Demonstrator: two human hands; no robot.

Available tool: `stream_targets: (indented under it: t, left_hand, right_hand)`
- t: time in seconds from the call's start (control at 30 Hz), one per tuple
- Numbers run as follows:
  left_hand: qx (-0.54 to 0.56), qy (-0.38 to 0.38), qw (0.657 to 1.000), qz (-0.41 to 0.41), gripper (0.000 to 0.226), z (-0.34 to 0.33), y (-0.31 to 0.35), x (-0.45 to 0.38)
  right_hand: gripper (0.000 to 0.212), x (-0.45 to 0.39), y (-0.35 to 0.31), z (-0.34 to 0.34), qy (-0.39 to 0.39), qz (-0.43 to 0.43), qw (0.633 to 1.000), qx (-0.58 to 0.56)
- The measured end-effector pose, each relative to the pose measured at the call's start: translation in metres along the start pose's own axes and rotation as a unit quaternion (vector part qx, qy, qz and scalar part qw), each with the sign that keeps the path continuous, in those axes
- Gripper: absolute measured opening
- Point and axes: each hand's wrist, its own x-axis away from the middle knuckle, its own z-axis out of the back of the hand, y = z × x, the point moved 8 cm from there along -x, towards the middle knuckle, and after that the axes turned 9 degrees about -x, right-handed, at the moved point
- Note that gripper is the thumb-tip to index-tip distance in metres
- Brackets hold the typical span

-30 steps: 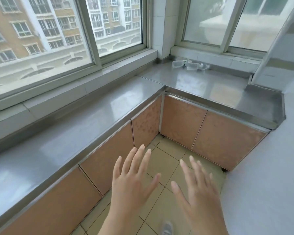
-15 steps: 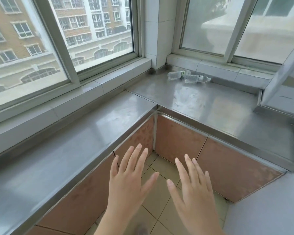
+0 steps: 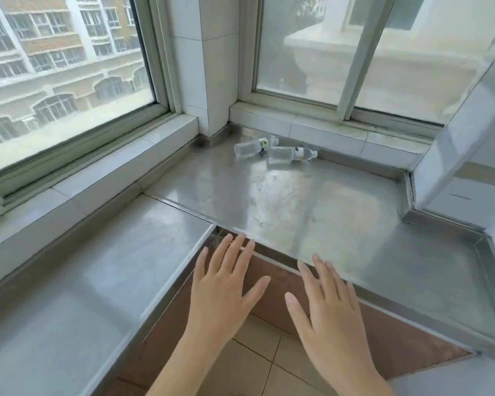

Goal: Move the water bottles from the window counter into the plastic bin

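Note:
Two clear water bottles lie on their sides at the back of the steel window counter (image 3: pixel 312 207), close to the sill. The left bottle (image 3: pixel 247 148) has a green-marked label; the right bottle (image 3: pixel 289 154) lies just in front of it, cap pointing right. My left hand (image 3: pixel 222 290) and my right hand (image 3: pixel 325 301) hover side by side over the counter's inner corner, palms down, fingers spread, holding nothing. Both hands are well short of the bottles. No plastic bin is in view.
The steel counter runs in an L under two windows, with a tiled pillar (image 3: pixel 203 67) in the corner. A grey panel (image 3: pixel 469 155) stands at the right end. Brown cabinet doors (image 3: pixel 277 298) and a tiled floor (image 3: pixel 257 364) lie below my hands.
The view has closed in on the counter corner, so the bottles appear larger and nearer. My open hands have moved forward from above the floor to the counter's edge.

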Motion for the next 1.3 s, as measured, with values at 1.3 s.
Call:
stream_targets:
  t: [1.3]
  left_hand:
    - [-0.019,-0.113,0.993,-0.006,0.066,-0.297,-0.050,-0.496]
  right_hand:
    - [0.072,-0.532,0.122,-0.142,-0.138,-0.112,0.981,-0.076]
